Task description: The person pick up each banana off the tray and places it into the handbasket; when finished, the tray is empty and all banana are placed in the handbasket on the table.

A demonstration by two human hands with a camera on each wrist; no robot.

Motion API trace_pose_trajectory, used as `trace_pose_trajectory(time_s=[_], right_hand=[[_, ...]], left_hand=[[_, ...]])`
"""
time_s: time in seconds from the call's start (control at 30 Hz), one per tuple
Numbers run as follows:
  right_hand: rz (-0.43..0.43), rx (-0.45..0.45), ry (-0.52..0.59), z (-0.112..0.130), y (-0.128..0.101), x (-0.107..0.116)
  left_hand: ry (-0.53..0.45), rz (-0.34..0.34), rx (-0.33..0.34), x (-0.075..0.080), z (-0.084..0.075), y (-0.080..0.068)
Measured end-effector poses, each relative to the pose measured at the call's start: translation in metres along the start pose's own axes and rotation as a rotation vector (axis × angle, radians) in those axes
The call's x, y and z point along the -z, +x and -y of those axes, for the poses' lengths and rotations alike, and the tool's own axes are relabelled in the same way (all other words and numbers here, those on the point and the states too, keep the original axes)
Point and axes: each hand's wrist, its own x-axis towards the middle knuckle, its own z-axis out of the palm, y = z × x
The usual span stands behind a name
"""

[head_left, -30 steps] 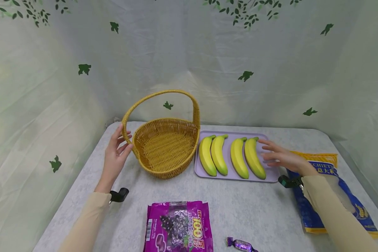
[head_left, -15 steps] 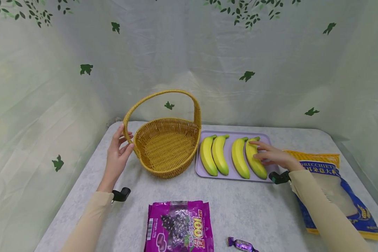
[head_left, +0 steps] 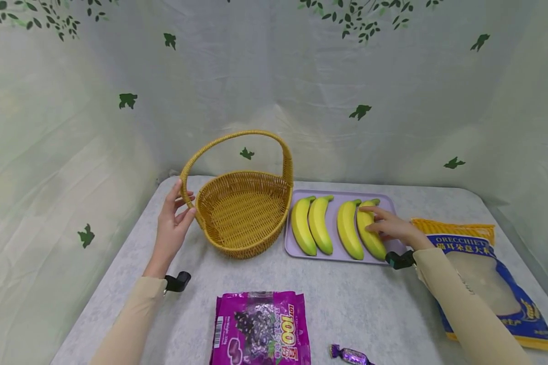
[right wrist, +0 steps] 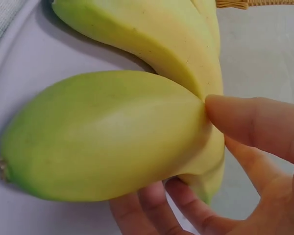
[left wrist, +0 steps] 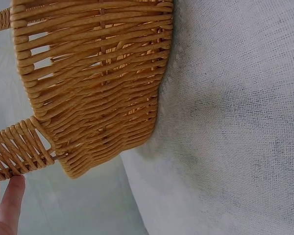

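Right hand (head_left: pixel 391 226) reached banana (right wrist: pixel 108 132); wrist view reveals fingers (right wrist: pixel 184 197) seemingly alongside.

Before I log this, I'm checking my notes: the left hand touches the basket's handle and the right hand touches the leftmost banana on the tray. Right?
Not quite: the head view shows the right hand touching the rightmost banana on the tray; the left hand does touch the basket's handle.

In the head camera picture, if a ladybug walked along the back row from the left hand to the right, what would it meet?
Left hand → wicker basket → first banana → second banana → third banana → fourth banana, held by the right hand → blue-and-yellow bag.
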Motion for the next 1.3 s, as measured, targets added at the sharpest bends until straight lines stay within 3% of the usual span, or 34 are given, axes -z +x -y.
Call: trace_pose_trajectory(time_s=[0.4,0.7,1.3], right_hand=[[-0.067,0.076,0.019,0.010,-0.008,0.001],[-0.047,0.154,0.026,0.044,-0.009,-0.016],[0.170,0.387,0.024,0.132,0.009,-0.089]], left_hand=[[0.038,-0.002,0.004,0.001,0.001,-0.001],[0.049,-0.008,0.005,0.001,0.002,-0.003],[0.030,-0.001,-0.015,-0.001,0.002,-0.002]])
